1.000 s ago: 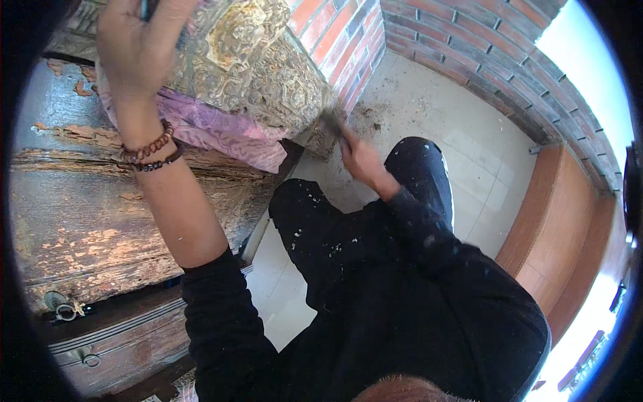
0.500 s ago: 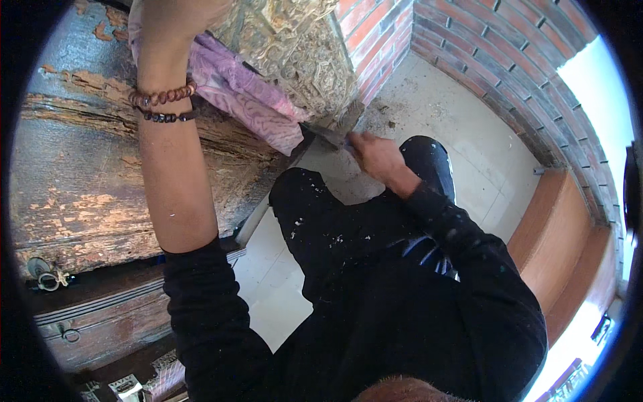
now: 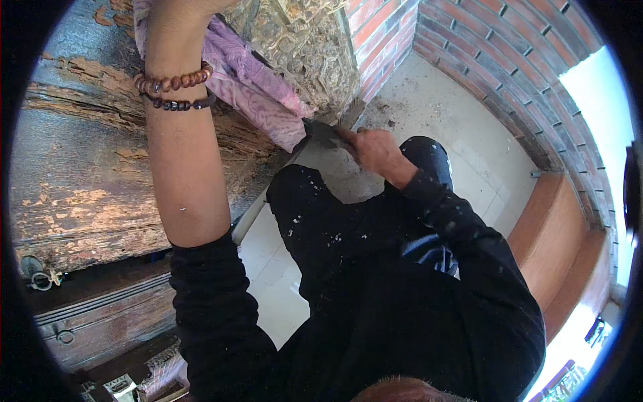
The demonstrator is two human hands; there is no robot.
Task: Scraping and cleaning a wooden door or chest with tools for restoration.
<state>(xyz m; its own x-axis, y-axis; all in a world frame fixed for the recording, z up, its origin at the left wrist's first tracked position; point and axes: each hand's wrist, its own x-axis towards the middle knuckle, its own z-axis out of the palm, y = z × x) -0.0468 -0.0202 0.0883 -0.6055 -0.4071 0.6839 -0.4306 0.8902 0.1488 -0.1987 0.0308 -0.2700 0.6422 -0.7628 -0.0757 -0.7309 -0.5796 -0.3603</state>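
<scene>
My left hand (image 3: 181,20) is at the top edge over a pink-purple cloth (image 3: 261,97), its fingers mostly out of frame; two bead bracelets circle the wrist. My right hand (image 3: 378,151) grips a dark flat tool, perhaps a brush (image 3: 325,134), held low beside the cloth's end and the bottom corner of a crusted, carved relief panel (image 3: 295,57). The cloth lies between that panel and weathered dark wood with flaking paint (image 3: 87,174).
Brick walls (image 3: 489,40) meet above a tiled floor (image 3: 482,174) scattered with debris. A brown wooden step (image 3: 549,254) runs along the right. My knees are below the panel; a drawer with ring pulls (image 3: 114,315) is at the lower left.
My right hand and tool have moved from the panel's edge toward the cloth's end, tool tilted flatter. My left hand has shifted right, its fingers leaving the frame. The view has shifted slightly.
</scene>
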